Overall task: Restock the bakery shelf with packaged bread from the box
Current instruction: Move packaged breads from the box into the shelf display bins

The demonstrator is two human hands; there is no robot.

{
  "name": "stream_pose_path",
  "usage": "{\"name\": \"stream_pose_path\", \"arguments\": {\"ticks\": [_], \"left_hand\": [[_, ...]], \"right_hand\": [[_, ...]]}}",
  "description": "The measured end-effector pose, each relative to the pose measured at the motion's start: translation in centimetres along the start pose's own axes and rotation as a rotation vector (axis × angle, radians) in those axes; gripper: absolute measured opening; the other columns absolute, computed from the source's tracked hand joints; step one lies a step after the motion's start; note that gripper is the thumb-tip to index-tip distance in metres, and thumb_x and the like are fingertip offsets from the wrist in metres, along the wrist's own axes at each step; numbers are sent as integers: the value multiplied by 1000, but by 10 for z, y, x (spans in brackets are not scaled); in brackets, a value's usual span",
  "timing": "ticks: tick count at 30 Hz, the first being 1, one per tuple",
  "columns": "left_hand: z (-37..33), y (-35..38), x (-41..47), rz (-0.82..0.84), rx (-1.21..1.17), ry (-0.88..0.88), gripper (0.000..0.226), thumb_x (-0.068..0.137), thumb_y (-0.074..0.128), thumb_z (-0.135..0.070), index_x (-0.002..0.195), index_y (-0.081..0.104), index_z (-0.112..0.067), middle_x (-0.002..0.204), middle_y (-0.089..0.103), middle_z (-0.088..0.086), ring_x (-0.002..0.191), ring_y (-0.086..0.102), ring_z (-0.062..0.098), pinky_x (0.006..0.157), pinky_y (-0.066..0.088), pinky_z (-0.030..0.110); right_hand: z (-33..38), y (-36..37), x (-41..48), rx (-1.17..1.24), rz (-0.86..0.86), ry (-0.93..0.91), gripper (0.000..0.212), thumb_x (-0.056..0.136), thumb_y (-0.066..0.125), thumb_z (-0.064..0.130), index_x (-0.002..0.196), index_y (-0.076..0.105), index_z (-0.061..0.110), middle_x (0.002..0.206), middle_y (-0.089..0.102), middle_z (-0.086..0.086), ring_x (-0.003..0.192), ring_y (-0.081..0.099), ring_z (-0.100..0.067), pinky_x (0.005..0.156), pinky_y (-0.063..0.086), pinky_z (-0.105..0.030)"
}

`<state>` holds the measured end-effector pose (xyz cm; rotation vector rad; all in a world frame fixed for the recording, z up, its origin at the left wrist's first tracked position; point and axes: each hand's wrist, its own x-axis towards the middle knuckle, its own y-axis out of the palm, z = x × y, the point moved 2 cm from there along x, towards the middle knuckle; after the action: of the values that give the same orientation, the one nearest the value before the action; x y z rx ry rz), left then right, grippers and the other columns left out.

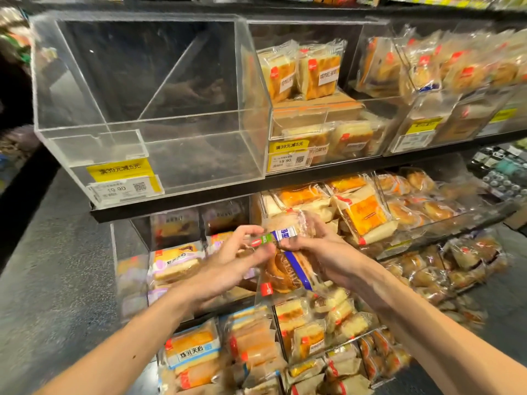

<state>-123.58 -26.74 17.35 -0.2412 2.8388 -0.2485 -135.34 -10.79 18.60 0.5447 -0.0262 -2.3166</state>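
We hold one bread pack in front of the lower shelf's stock, below a clear acrylic bin. The left grip pinches its top edge at a green-and-red label. The right grip is clamped on the same edge, by a blue-and-white label. The wrapper is crinkly clear plastic with a blue stripe and a red corner tag, over round browned bread. Two yellow tags read "满39元减5元" — under each, a white price label marked 19.90. Two square packs stand in the neighbouring bin.
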Motion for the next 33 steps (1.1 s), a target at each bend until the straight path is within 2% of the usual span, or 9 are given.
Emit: {"name": "stream_pose_path", "arguments": {"ticks": [3, 5, 8, 11, 16, 22, 26, 30, 33], "left_hand": [[-13, 23, -5, -67, 55, 103, 76, 55, 87, -56, 120, 51, -36, 116, 66, -4, 98, 70, 13, 81, 59, 30], [-20, 38, -9, -106, 60, 152, 76, 55, 92, -47, 117, 53, -28, 107, 69, -2, 96, 70, 15, 80, 60, 35], [-24, 59, -11, -100, 65, 204, 70, 52, 91, -48, 111, 57, -31, 104, 71, -3, 95, 69, 15, 86, 57, 43], [-38, 91, -10, -63, 89, 259, 67, 53, 90, -47, 110, 58, -30, 101, 72, -6, 91, 66, 8, 89, 53, 33], [-70, 159, 6, 14, 97, 272, 71, 45, 91, -63, 108, 63, -45, 115, 68, -7, 111, 63, 13, 102, 47, 35], [-97, 259, 21, 160, 12, 198, 84, 45, 96, -43, 117, 58, -21, 104, 74, -2, 97, 70, 13, 81, 54, 24], [-101, 315, 34, 181, 31, 158, 79, 48, 96, -34, 115, 59, -14, 100, 75, 1, 93, 71, 13, 79, 56, 26], [-106, 355, 55, 89, 89, 137, 61, 55, 93, -25, 106, 62, -10, 92, 76, 3, 86, 71, 15, 82, 58, 35], [-116, 363, 78, -47, 150, 131, 61, 50, 92, -40, 99, 68, -14, 90, 77, 1, 84, 72, 19, 79, 57, 34]], "right_hand": [[7, -5, -15, -33, 28, -72, 91, 55, 86, 14, 132, 44, 36, 111, 72, -11, 98, 72, -26, 79, 59, -40], [8, -14, -26, -22, 39, -106, 91, 61, 87, 19, 137, 41, 34, 117, 71, -8, 105, 70, -24, 89, 57, -42], [9, -37, -44, 23, 20, -171, 89, 69, 86, 36, 144, 37, 38, 132, 64, 0, 114, 65, -16, 99, 52, -43], [17, -72, -76, 119, 67, -177, 43, 87, 56, 47, 125, 58, 28, 125, 68, 5, 106, 68, -10, 87, 57, -33], [14, -164, -119, -8, -112, -344, 16, 94, 64, 16, 107, 70, 21, 107, 72, -3, 97, 64, -15, 82, 54, -36], [16, -278, -181, -622, -401, -791, 28, 90, 71, 24, 117, 68, 19, 117, 68, 7, 112, 62, -6, 97, 49, -24], [11, -339, -210, -861, -509, -836, 33, 89, 71, 27, 120, 69, 16, 126, 61, 3, 116, 57, -3, 100, 44, -15], [3, -392, -217, -943, -547, -796, 44, 81, 78, 2, 120, 68, 18, 128, 58, 5, 117, 58, -6, 102, 49, -28], [2, -422, -211, -1007, -547, -816, 46, 80, 76, -2, 120, 68, 18, 128, 58, 7, 117, 58, -7, 101, 50, -31]]}}
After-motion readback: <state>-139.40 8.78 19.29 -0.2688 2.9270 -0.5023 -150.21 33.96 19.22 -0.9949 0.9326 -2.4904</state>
